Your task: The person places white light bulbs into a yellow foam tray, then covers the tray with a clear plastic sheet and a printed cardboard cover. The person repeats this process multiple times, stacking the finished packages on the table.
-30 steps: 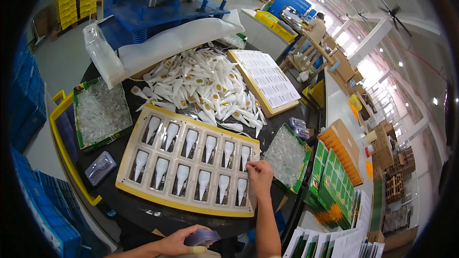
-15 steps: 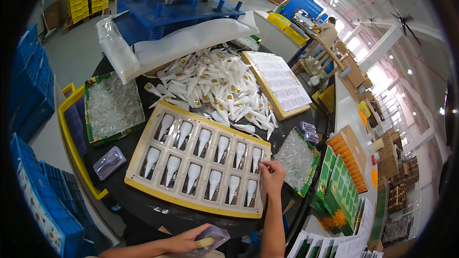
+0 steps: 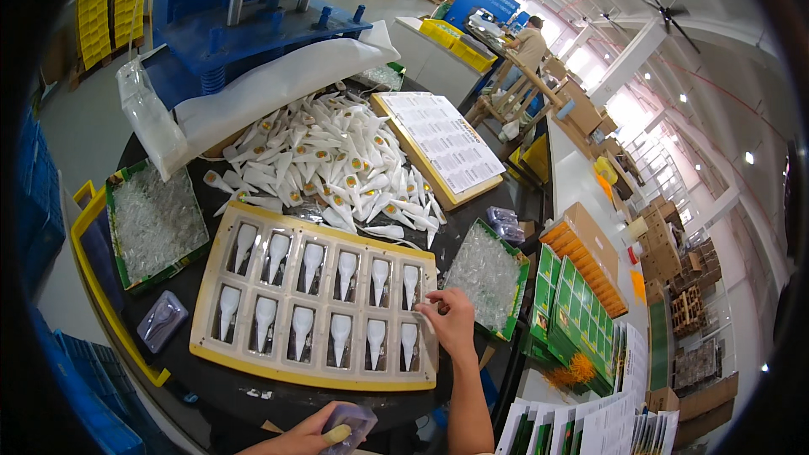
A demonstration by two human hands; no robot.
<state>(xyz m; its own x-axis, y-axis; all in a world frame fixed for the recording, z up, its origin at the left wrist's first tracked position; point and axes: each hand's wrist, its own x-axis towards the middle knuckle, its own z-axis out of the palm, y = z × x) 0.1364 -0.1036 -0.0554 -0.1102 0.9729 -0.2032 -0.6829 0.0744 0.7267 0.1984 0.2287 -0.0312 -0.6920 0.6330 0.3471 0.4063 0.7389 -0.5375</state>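
Observation:
My left hand (image 3: 305,438), a yellow cover on its thumb, grips a stack of clear purplish plastic blister shells (image 3: 352,428) at the lower edge. My right hand (image 3: 451,320) is at the right end of a beige, yellow-edged tray (image 3: 316,373). Its fingers are bent, thumb and forefinger a little apart, with nothing visible between them. Two rows of cavities in the tray hold clear blisters, each with a white tapered plastic piece (image 3: 346,274), narrow tip toward me. Beyond the tray lies a heap of similar white pieces (image 3: 337,152), some with orange-yellow round marks.
Boxes of clear plastic pieces stand left (image 3: 160,219) and right (image 3: 484,274) of the tray. A printed sheet on a board (image 3: 442,139) lies behind. A blue press (image 3: 253,42) rises at the back. Green cards (image 3: 586,312) are stacked right. A person (image 3: 528,46) works far off.
My right hand has come slightly away from the upper right cavity, and its pinch has loosened. The whole view has shifted, moving the scene leftward. My left hand still holds the blister shells.

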